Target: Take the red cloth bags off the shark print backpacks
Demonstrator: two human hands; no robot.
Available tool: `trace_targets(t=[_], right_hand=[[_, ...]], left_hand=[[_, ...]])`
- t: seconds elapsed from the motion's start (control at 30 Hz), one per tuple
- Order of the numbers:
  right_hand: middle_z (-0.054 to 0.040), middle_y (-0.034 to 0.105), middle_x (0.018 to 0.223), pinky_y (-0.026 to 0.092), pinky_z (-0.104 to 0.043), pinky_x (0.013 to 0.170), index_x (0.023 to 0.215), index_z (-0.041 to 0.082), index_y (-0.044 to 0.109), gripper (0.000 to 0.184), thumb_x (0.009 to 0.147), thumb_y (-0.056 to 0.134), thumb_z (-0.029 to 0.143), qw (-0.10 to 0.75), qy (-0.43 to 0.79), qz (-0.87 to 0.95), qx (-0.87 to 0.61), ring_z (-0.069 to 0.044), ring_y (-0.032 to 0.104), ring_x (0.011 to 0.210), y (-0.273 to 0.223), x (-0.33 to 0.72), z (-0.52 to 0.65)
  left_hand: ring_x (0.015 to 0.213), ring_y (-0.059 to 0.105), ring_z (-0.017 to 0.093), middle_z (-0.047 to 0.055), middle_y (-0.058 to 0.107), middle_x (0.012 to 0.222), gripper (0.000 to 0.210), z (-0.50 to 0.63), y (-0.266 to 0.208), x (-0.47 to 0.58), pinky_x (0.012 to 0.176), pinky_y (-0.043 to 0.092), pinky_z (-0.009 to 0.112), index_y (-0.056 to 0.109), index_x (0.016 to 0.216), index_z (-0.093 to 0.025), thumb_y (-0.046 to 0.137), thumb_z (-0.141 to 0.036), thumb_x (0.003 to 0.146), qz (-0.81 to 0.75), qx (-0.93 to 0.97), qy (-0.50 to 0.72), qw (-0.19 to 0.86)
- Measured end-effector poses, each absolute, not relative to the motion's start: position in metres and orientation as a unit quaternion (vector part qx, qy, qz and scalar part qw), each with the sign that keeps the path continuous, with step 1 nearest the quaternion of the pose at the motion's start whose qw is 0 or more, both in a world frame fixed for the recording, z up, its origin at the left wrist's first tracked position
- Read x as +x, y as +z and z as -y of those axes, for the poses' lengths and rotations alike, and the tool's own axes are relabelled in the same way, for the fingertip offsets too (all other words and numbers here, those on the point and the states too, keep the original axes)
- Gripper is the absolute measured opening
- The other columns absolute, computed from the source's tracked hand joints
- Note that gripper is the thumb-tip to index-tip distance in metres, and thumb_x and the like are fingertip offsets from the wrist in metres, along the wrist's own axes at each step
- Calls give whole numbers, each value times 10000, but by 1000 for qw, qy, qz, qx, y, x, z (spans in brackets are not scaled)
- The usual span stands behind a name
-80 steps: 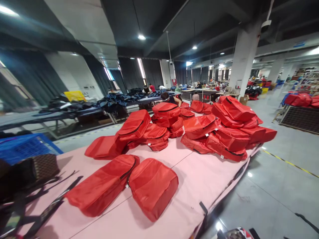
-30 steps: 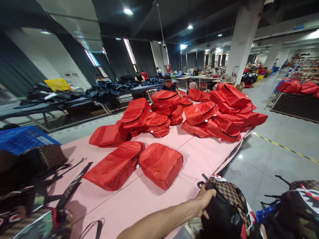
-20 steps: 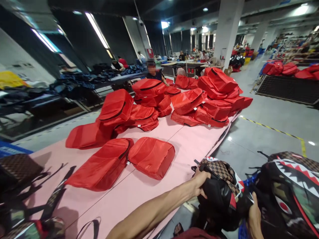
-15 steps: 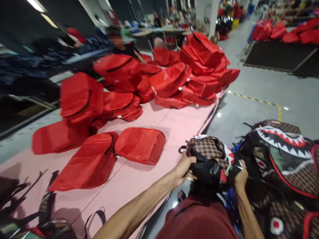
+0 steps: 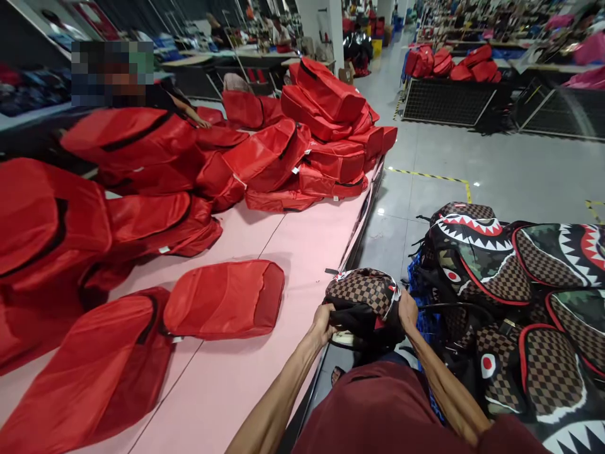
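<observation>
In front of my body I hold a brown-and-black checkered backpack point(image 5: 366, 290) with both hands, over the table's edge. My left hand point(image 5: 323, 323) is closed on its left side, where black fabric bunches up. On its right side my right hand point(image 5: 408, 310) grips the edge. The backpack looks partly folded, with its underside hidden. Left of it a red bag point(image 5: 227, 299) lies flat on the pink tabletop point(image 5: 241, 372). A longer red bag point(image 5: 104, 366) lies beside that one.
Stacked checkered shark-mouth backpacks point(image 5: 491, 258) stand close on my right. A pile of red bags point(image 5: 326, 101) covers the table's far end. Across the table a co-worker's hand point(image 5: 201, 121) touches red bags. Yellow-black tape point(image 5: 430, 174) marks the floor.
My view has swung to the right, so the red bags sit further left. The backpack stays in both hands; they have come closer together and its checkered side faces up more.
</observation>
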State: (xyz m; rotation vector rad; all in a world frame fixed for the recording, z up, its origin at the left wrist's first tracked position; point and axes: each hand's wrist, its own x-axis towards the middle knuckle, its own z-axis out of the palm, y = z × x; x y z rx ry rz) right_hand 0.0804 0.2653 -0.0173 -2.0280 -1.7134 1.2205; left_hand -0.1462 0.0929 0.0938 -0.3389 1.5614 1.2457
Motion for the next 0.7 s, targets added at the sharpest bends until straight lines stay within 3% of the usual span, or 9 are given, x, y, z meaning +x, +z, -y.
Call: trace_targets(t=[0.13,0.23,0.33,0.43,0.57,0.7], right_hand=[[-208,808,1310,516,-338,915,1273,148,803,738,1137,180,520,167,405,601,-669,-319,723,1138,-25,88,-246],[-189,823,1243,520,-340,936,1221,174,809,677,1134,227,508,145,404,623,-654,-312,738,1120,-37,86,-233],[-190,832,1191,516,-358,971,1132,194,831,608,1130,303,495,112,410,614,-665,-314,756,1111,-46,87,-229],[-230,824,1244,523,-401,988,1197,181,846,657,1132,294,529,118,402,592,-689,-346,762,1132,-46,98,-240],[-219,824,1317,540,-407,972,1298,184,856,753,1115,244,584,160,391,570,-705,-365,761,1172,-33,123,-253],[-201,822,1340,553,-376,975,1326,184,840,857,1103,163,660,210,384,561,-703,-354,755,1225,-29,133,-241]], left_hand=[[584,476,118,-68,520,661,407,-63,102,-144,643,526,258,620,961,-201,663,-93,571,-620,-76,587,514],[609,554,131,-69,588,715,563,-45,88,-132,690,578,270,652,1126,-217,669,-99,576,-629,-85,567,525],[612,629,176,-28,611,706,381,-40,69,-120,699,645,331,632,1044,-195,663,-144,668,-645,-155,467,585],[615,666,224,27,608,660,118,-50,63,-116,651,667,374,603,885,-178,609,-151,771,-638,-154,428,622],[582,611,183,2,549,588,147,-61,80,-119,685,680,353,515,734,-220,574,-85,729,-624,-106,468,617],[532,490,105,-64,491,586,179,-44,90,-118,751,682,336,520,706,-217,675,-130,683,-589,-34,540,601]])
